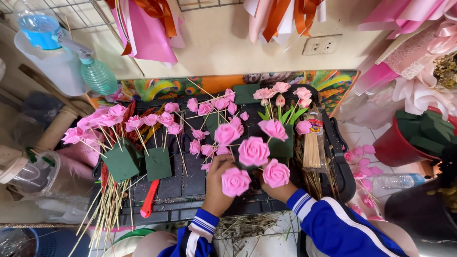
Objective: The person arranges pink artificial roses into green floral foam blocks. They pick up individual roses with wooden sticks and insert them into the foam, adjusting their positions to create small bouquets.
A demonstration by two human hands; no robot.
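1. Roses [253, 151]: a cluster of pink foam roses on thin sticks stands just above the two hands, over the middle of a black tray [181, 183].
2. The left hand [218, 183] is closed around sticks; one rose [235, 182] sits right at its fingers, covering part of them.
3. The right hand [278, 190] is mostly hidden behind another rose [276, 173]; it seems to grip the stems, but I cannot tell for certain.
4. Both hands sit close together, nearly touching, at the near edge of the tray. The sleeves are blue with white stripes.
5. Left of the hands, two green foam blocks [158, 163] lie on the tray with more roses stuck in them.
6. A red tool [149, 200] lies near the left hand, beside a loose spread of bamboo sticks [107, 204].
7. To the right of the cluster, a wrapped bundle of sticks [312, 147] rests upright on the tray.
8. Farther off, a spray bottle [95, 71] hangs at the upper left, and a red bucket [395, 147] holding green foam stands at the right.
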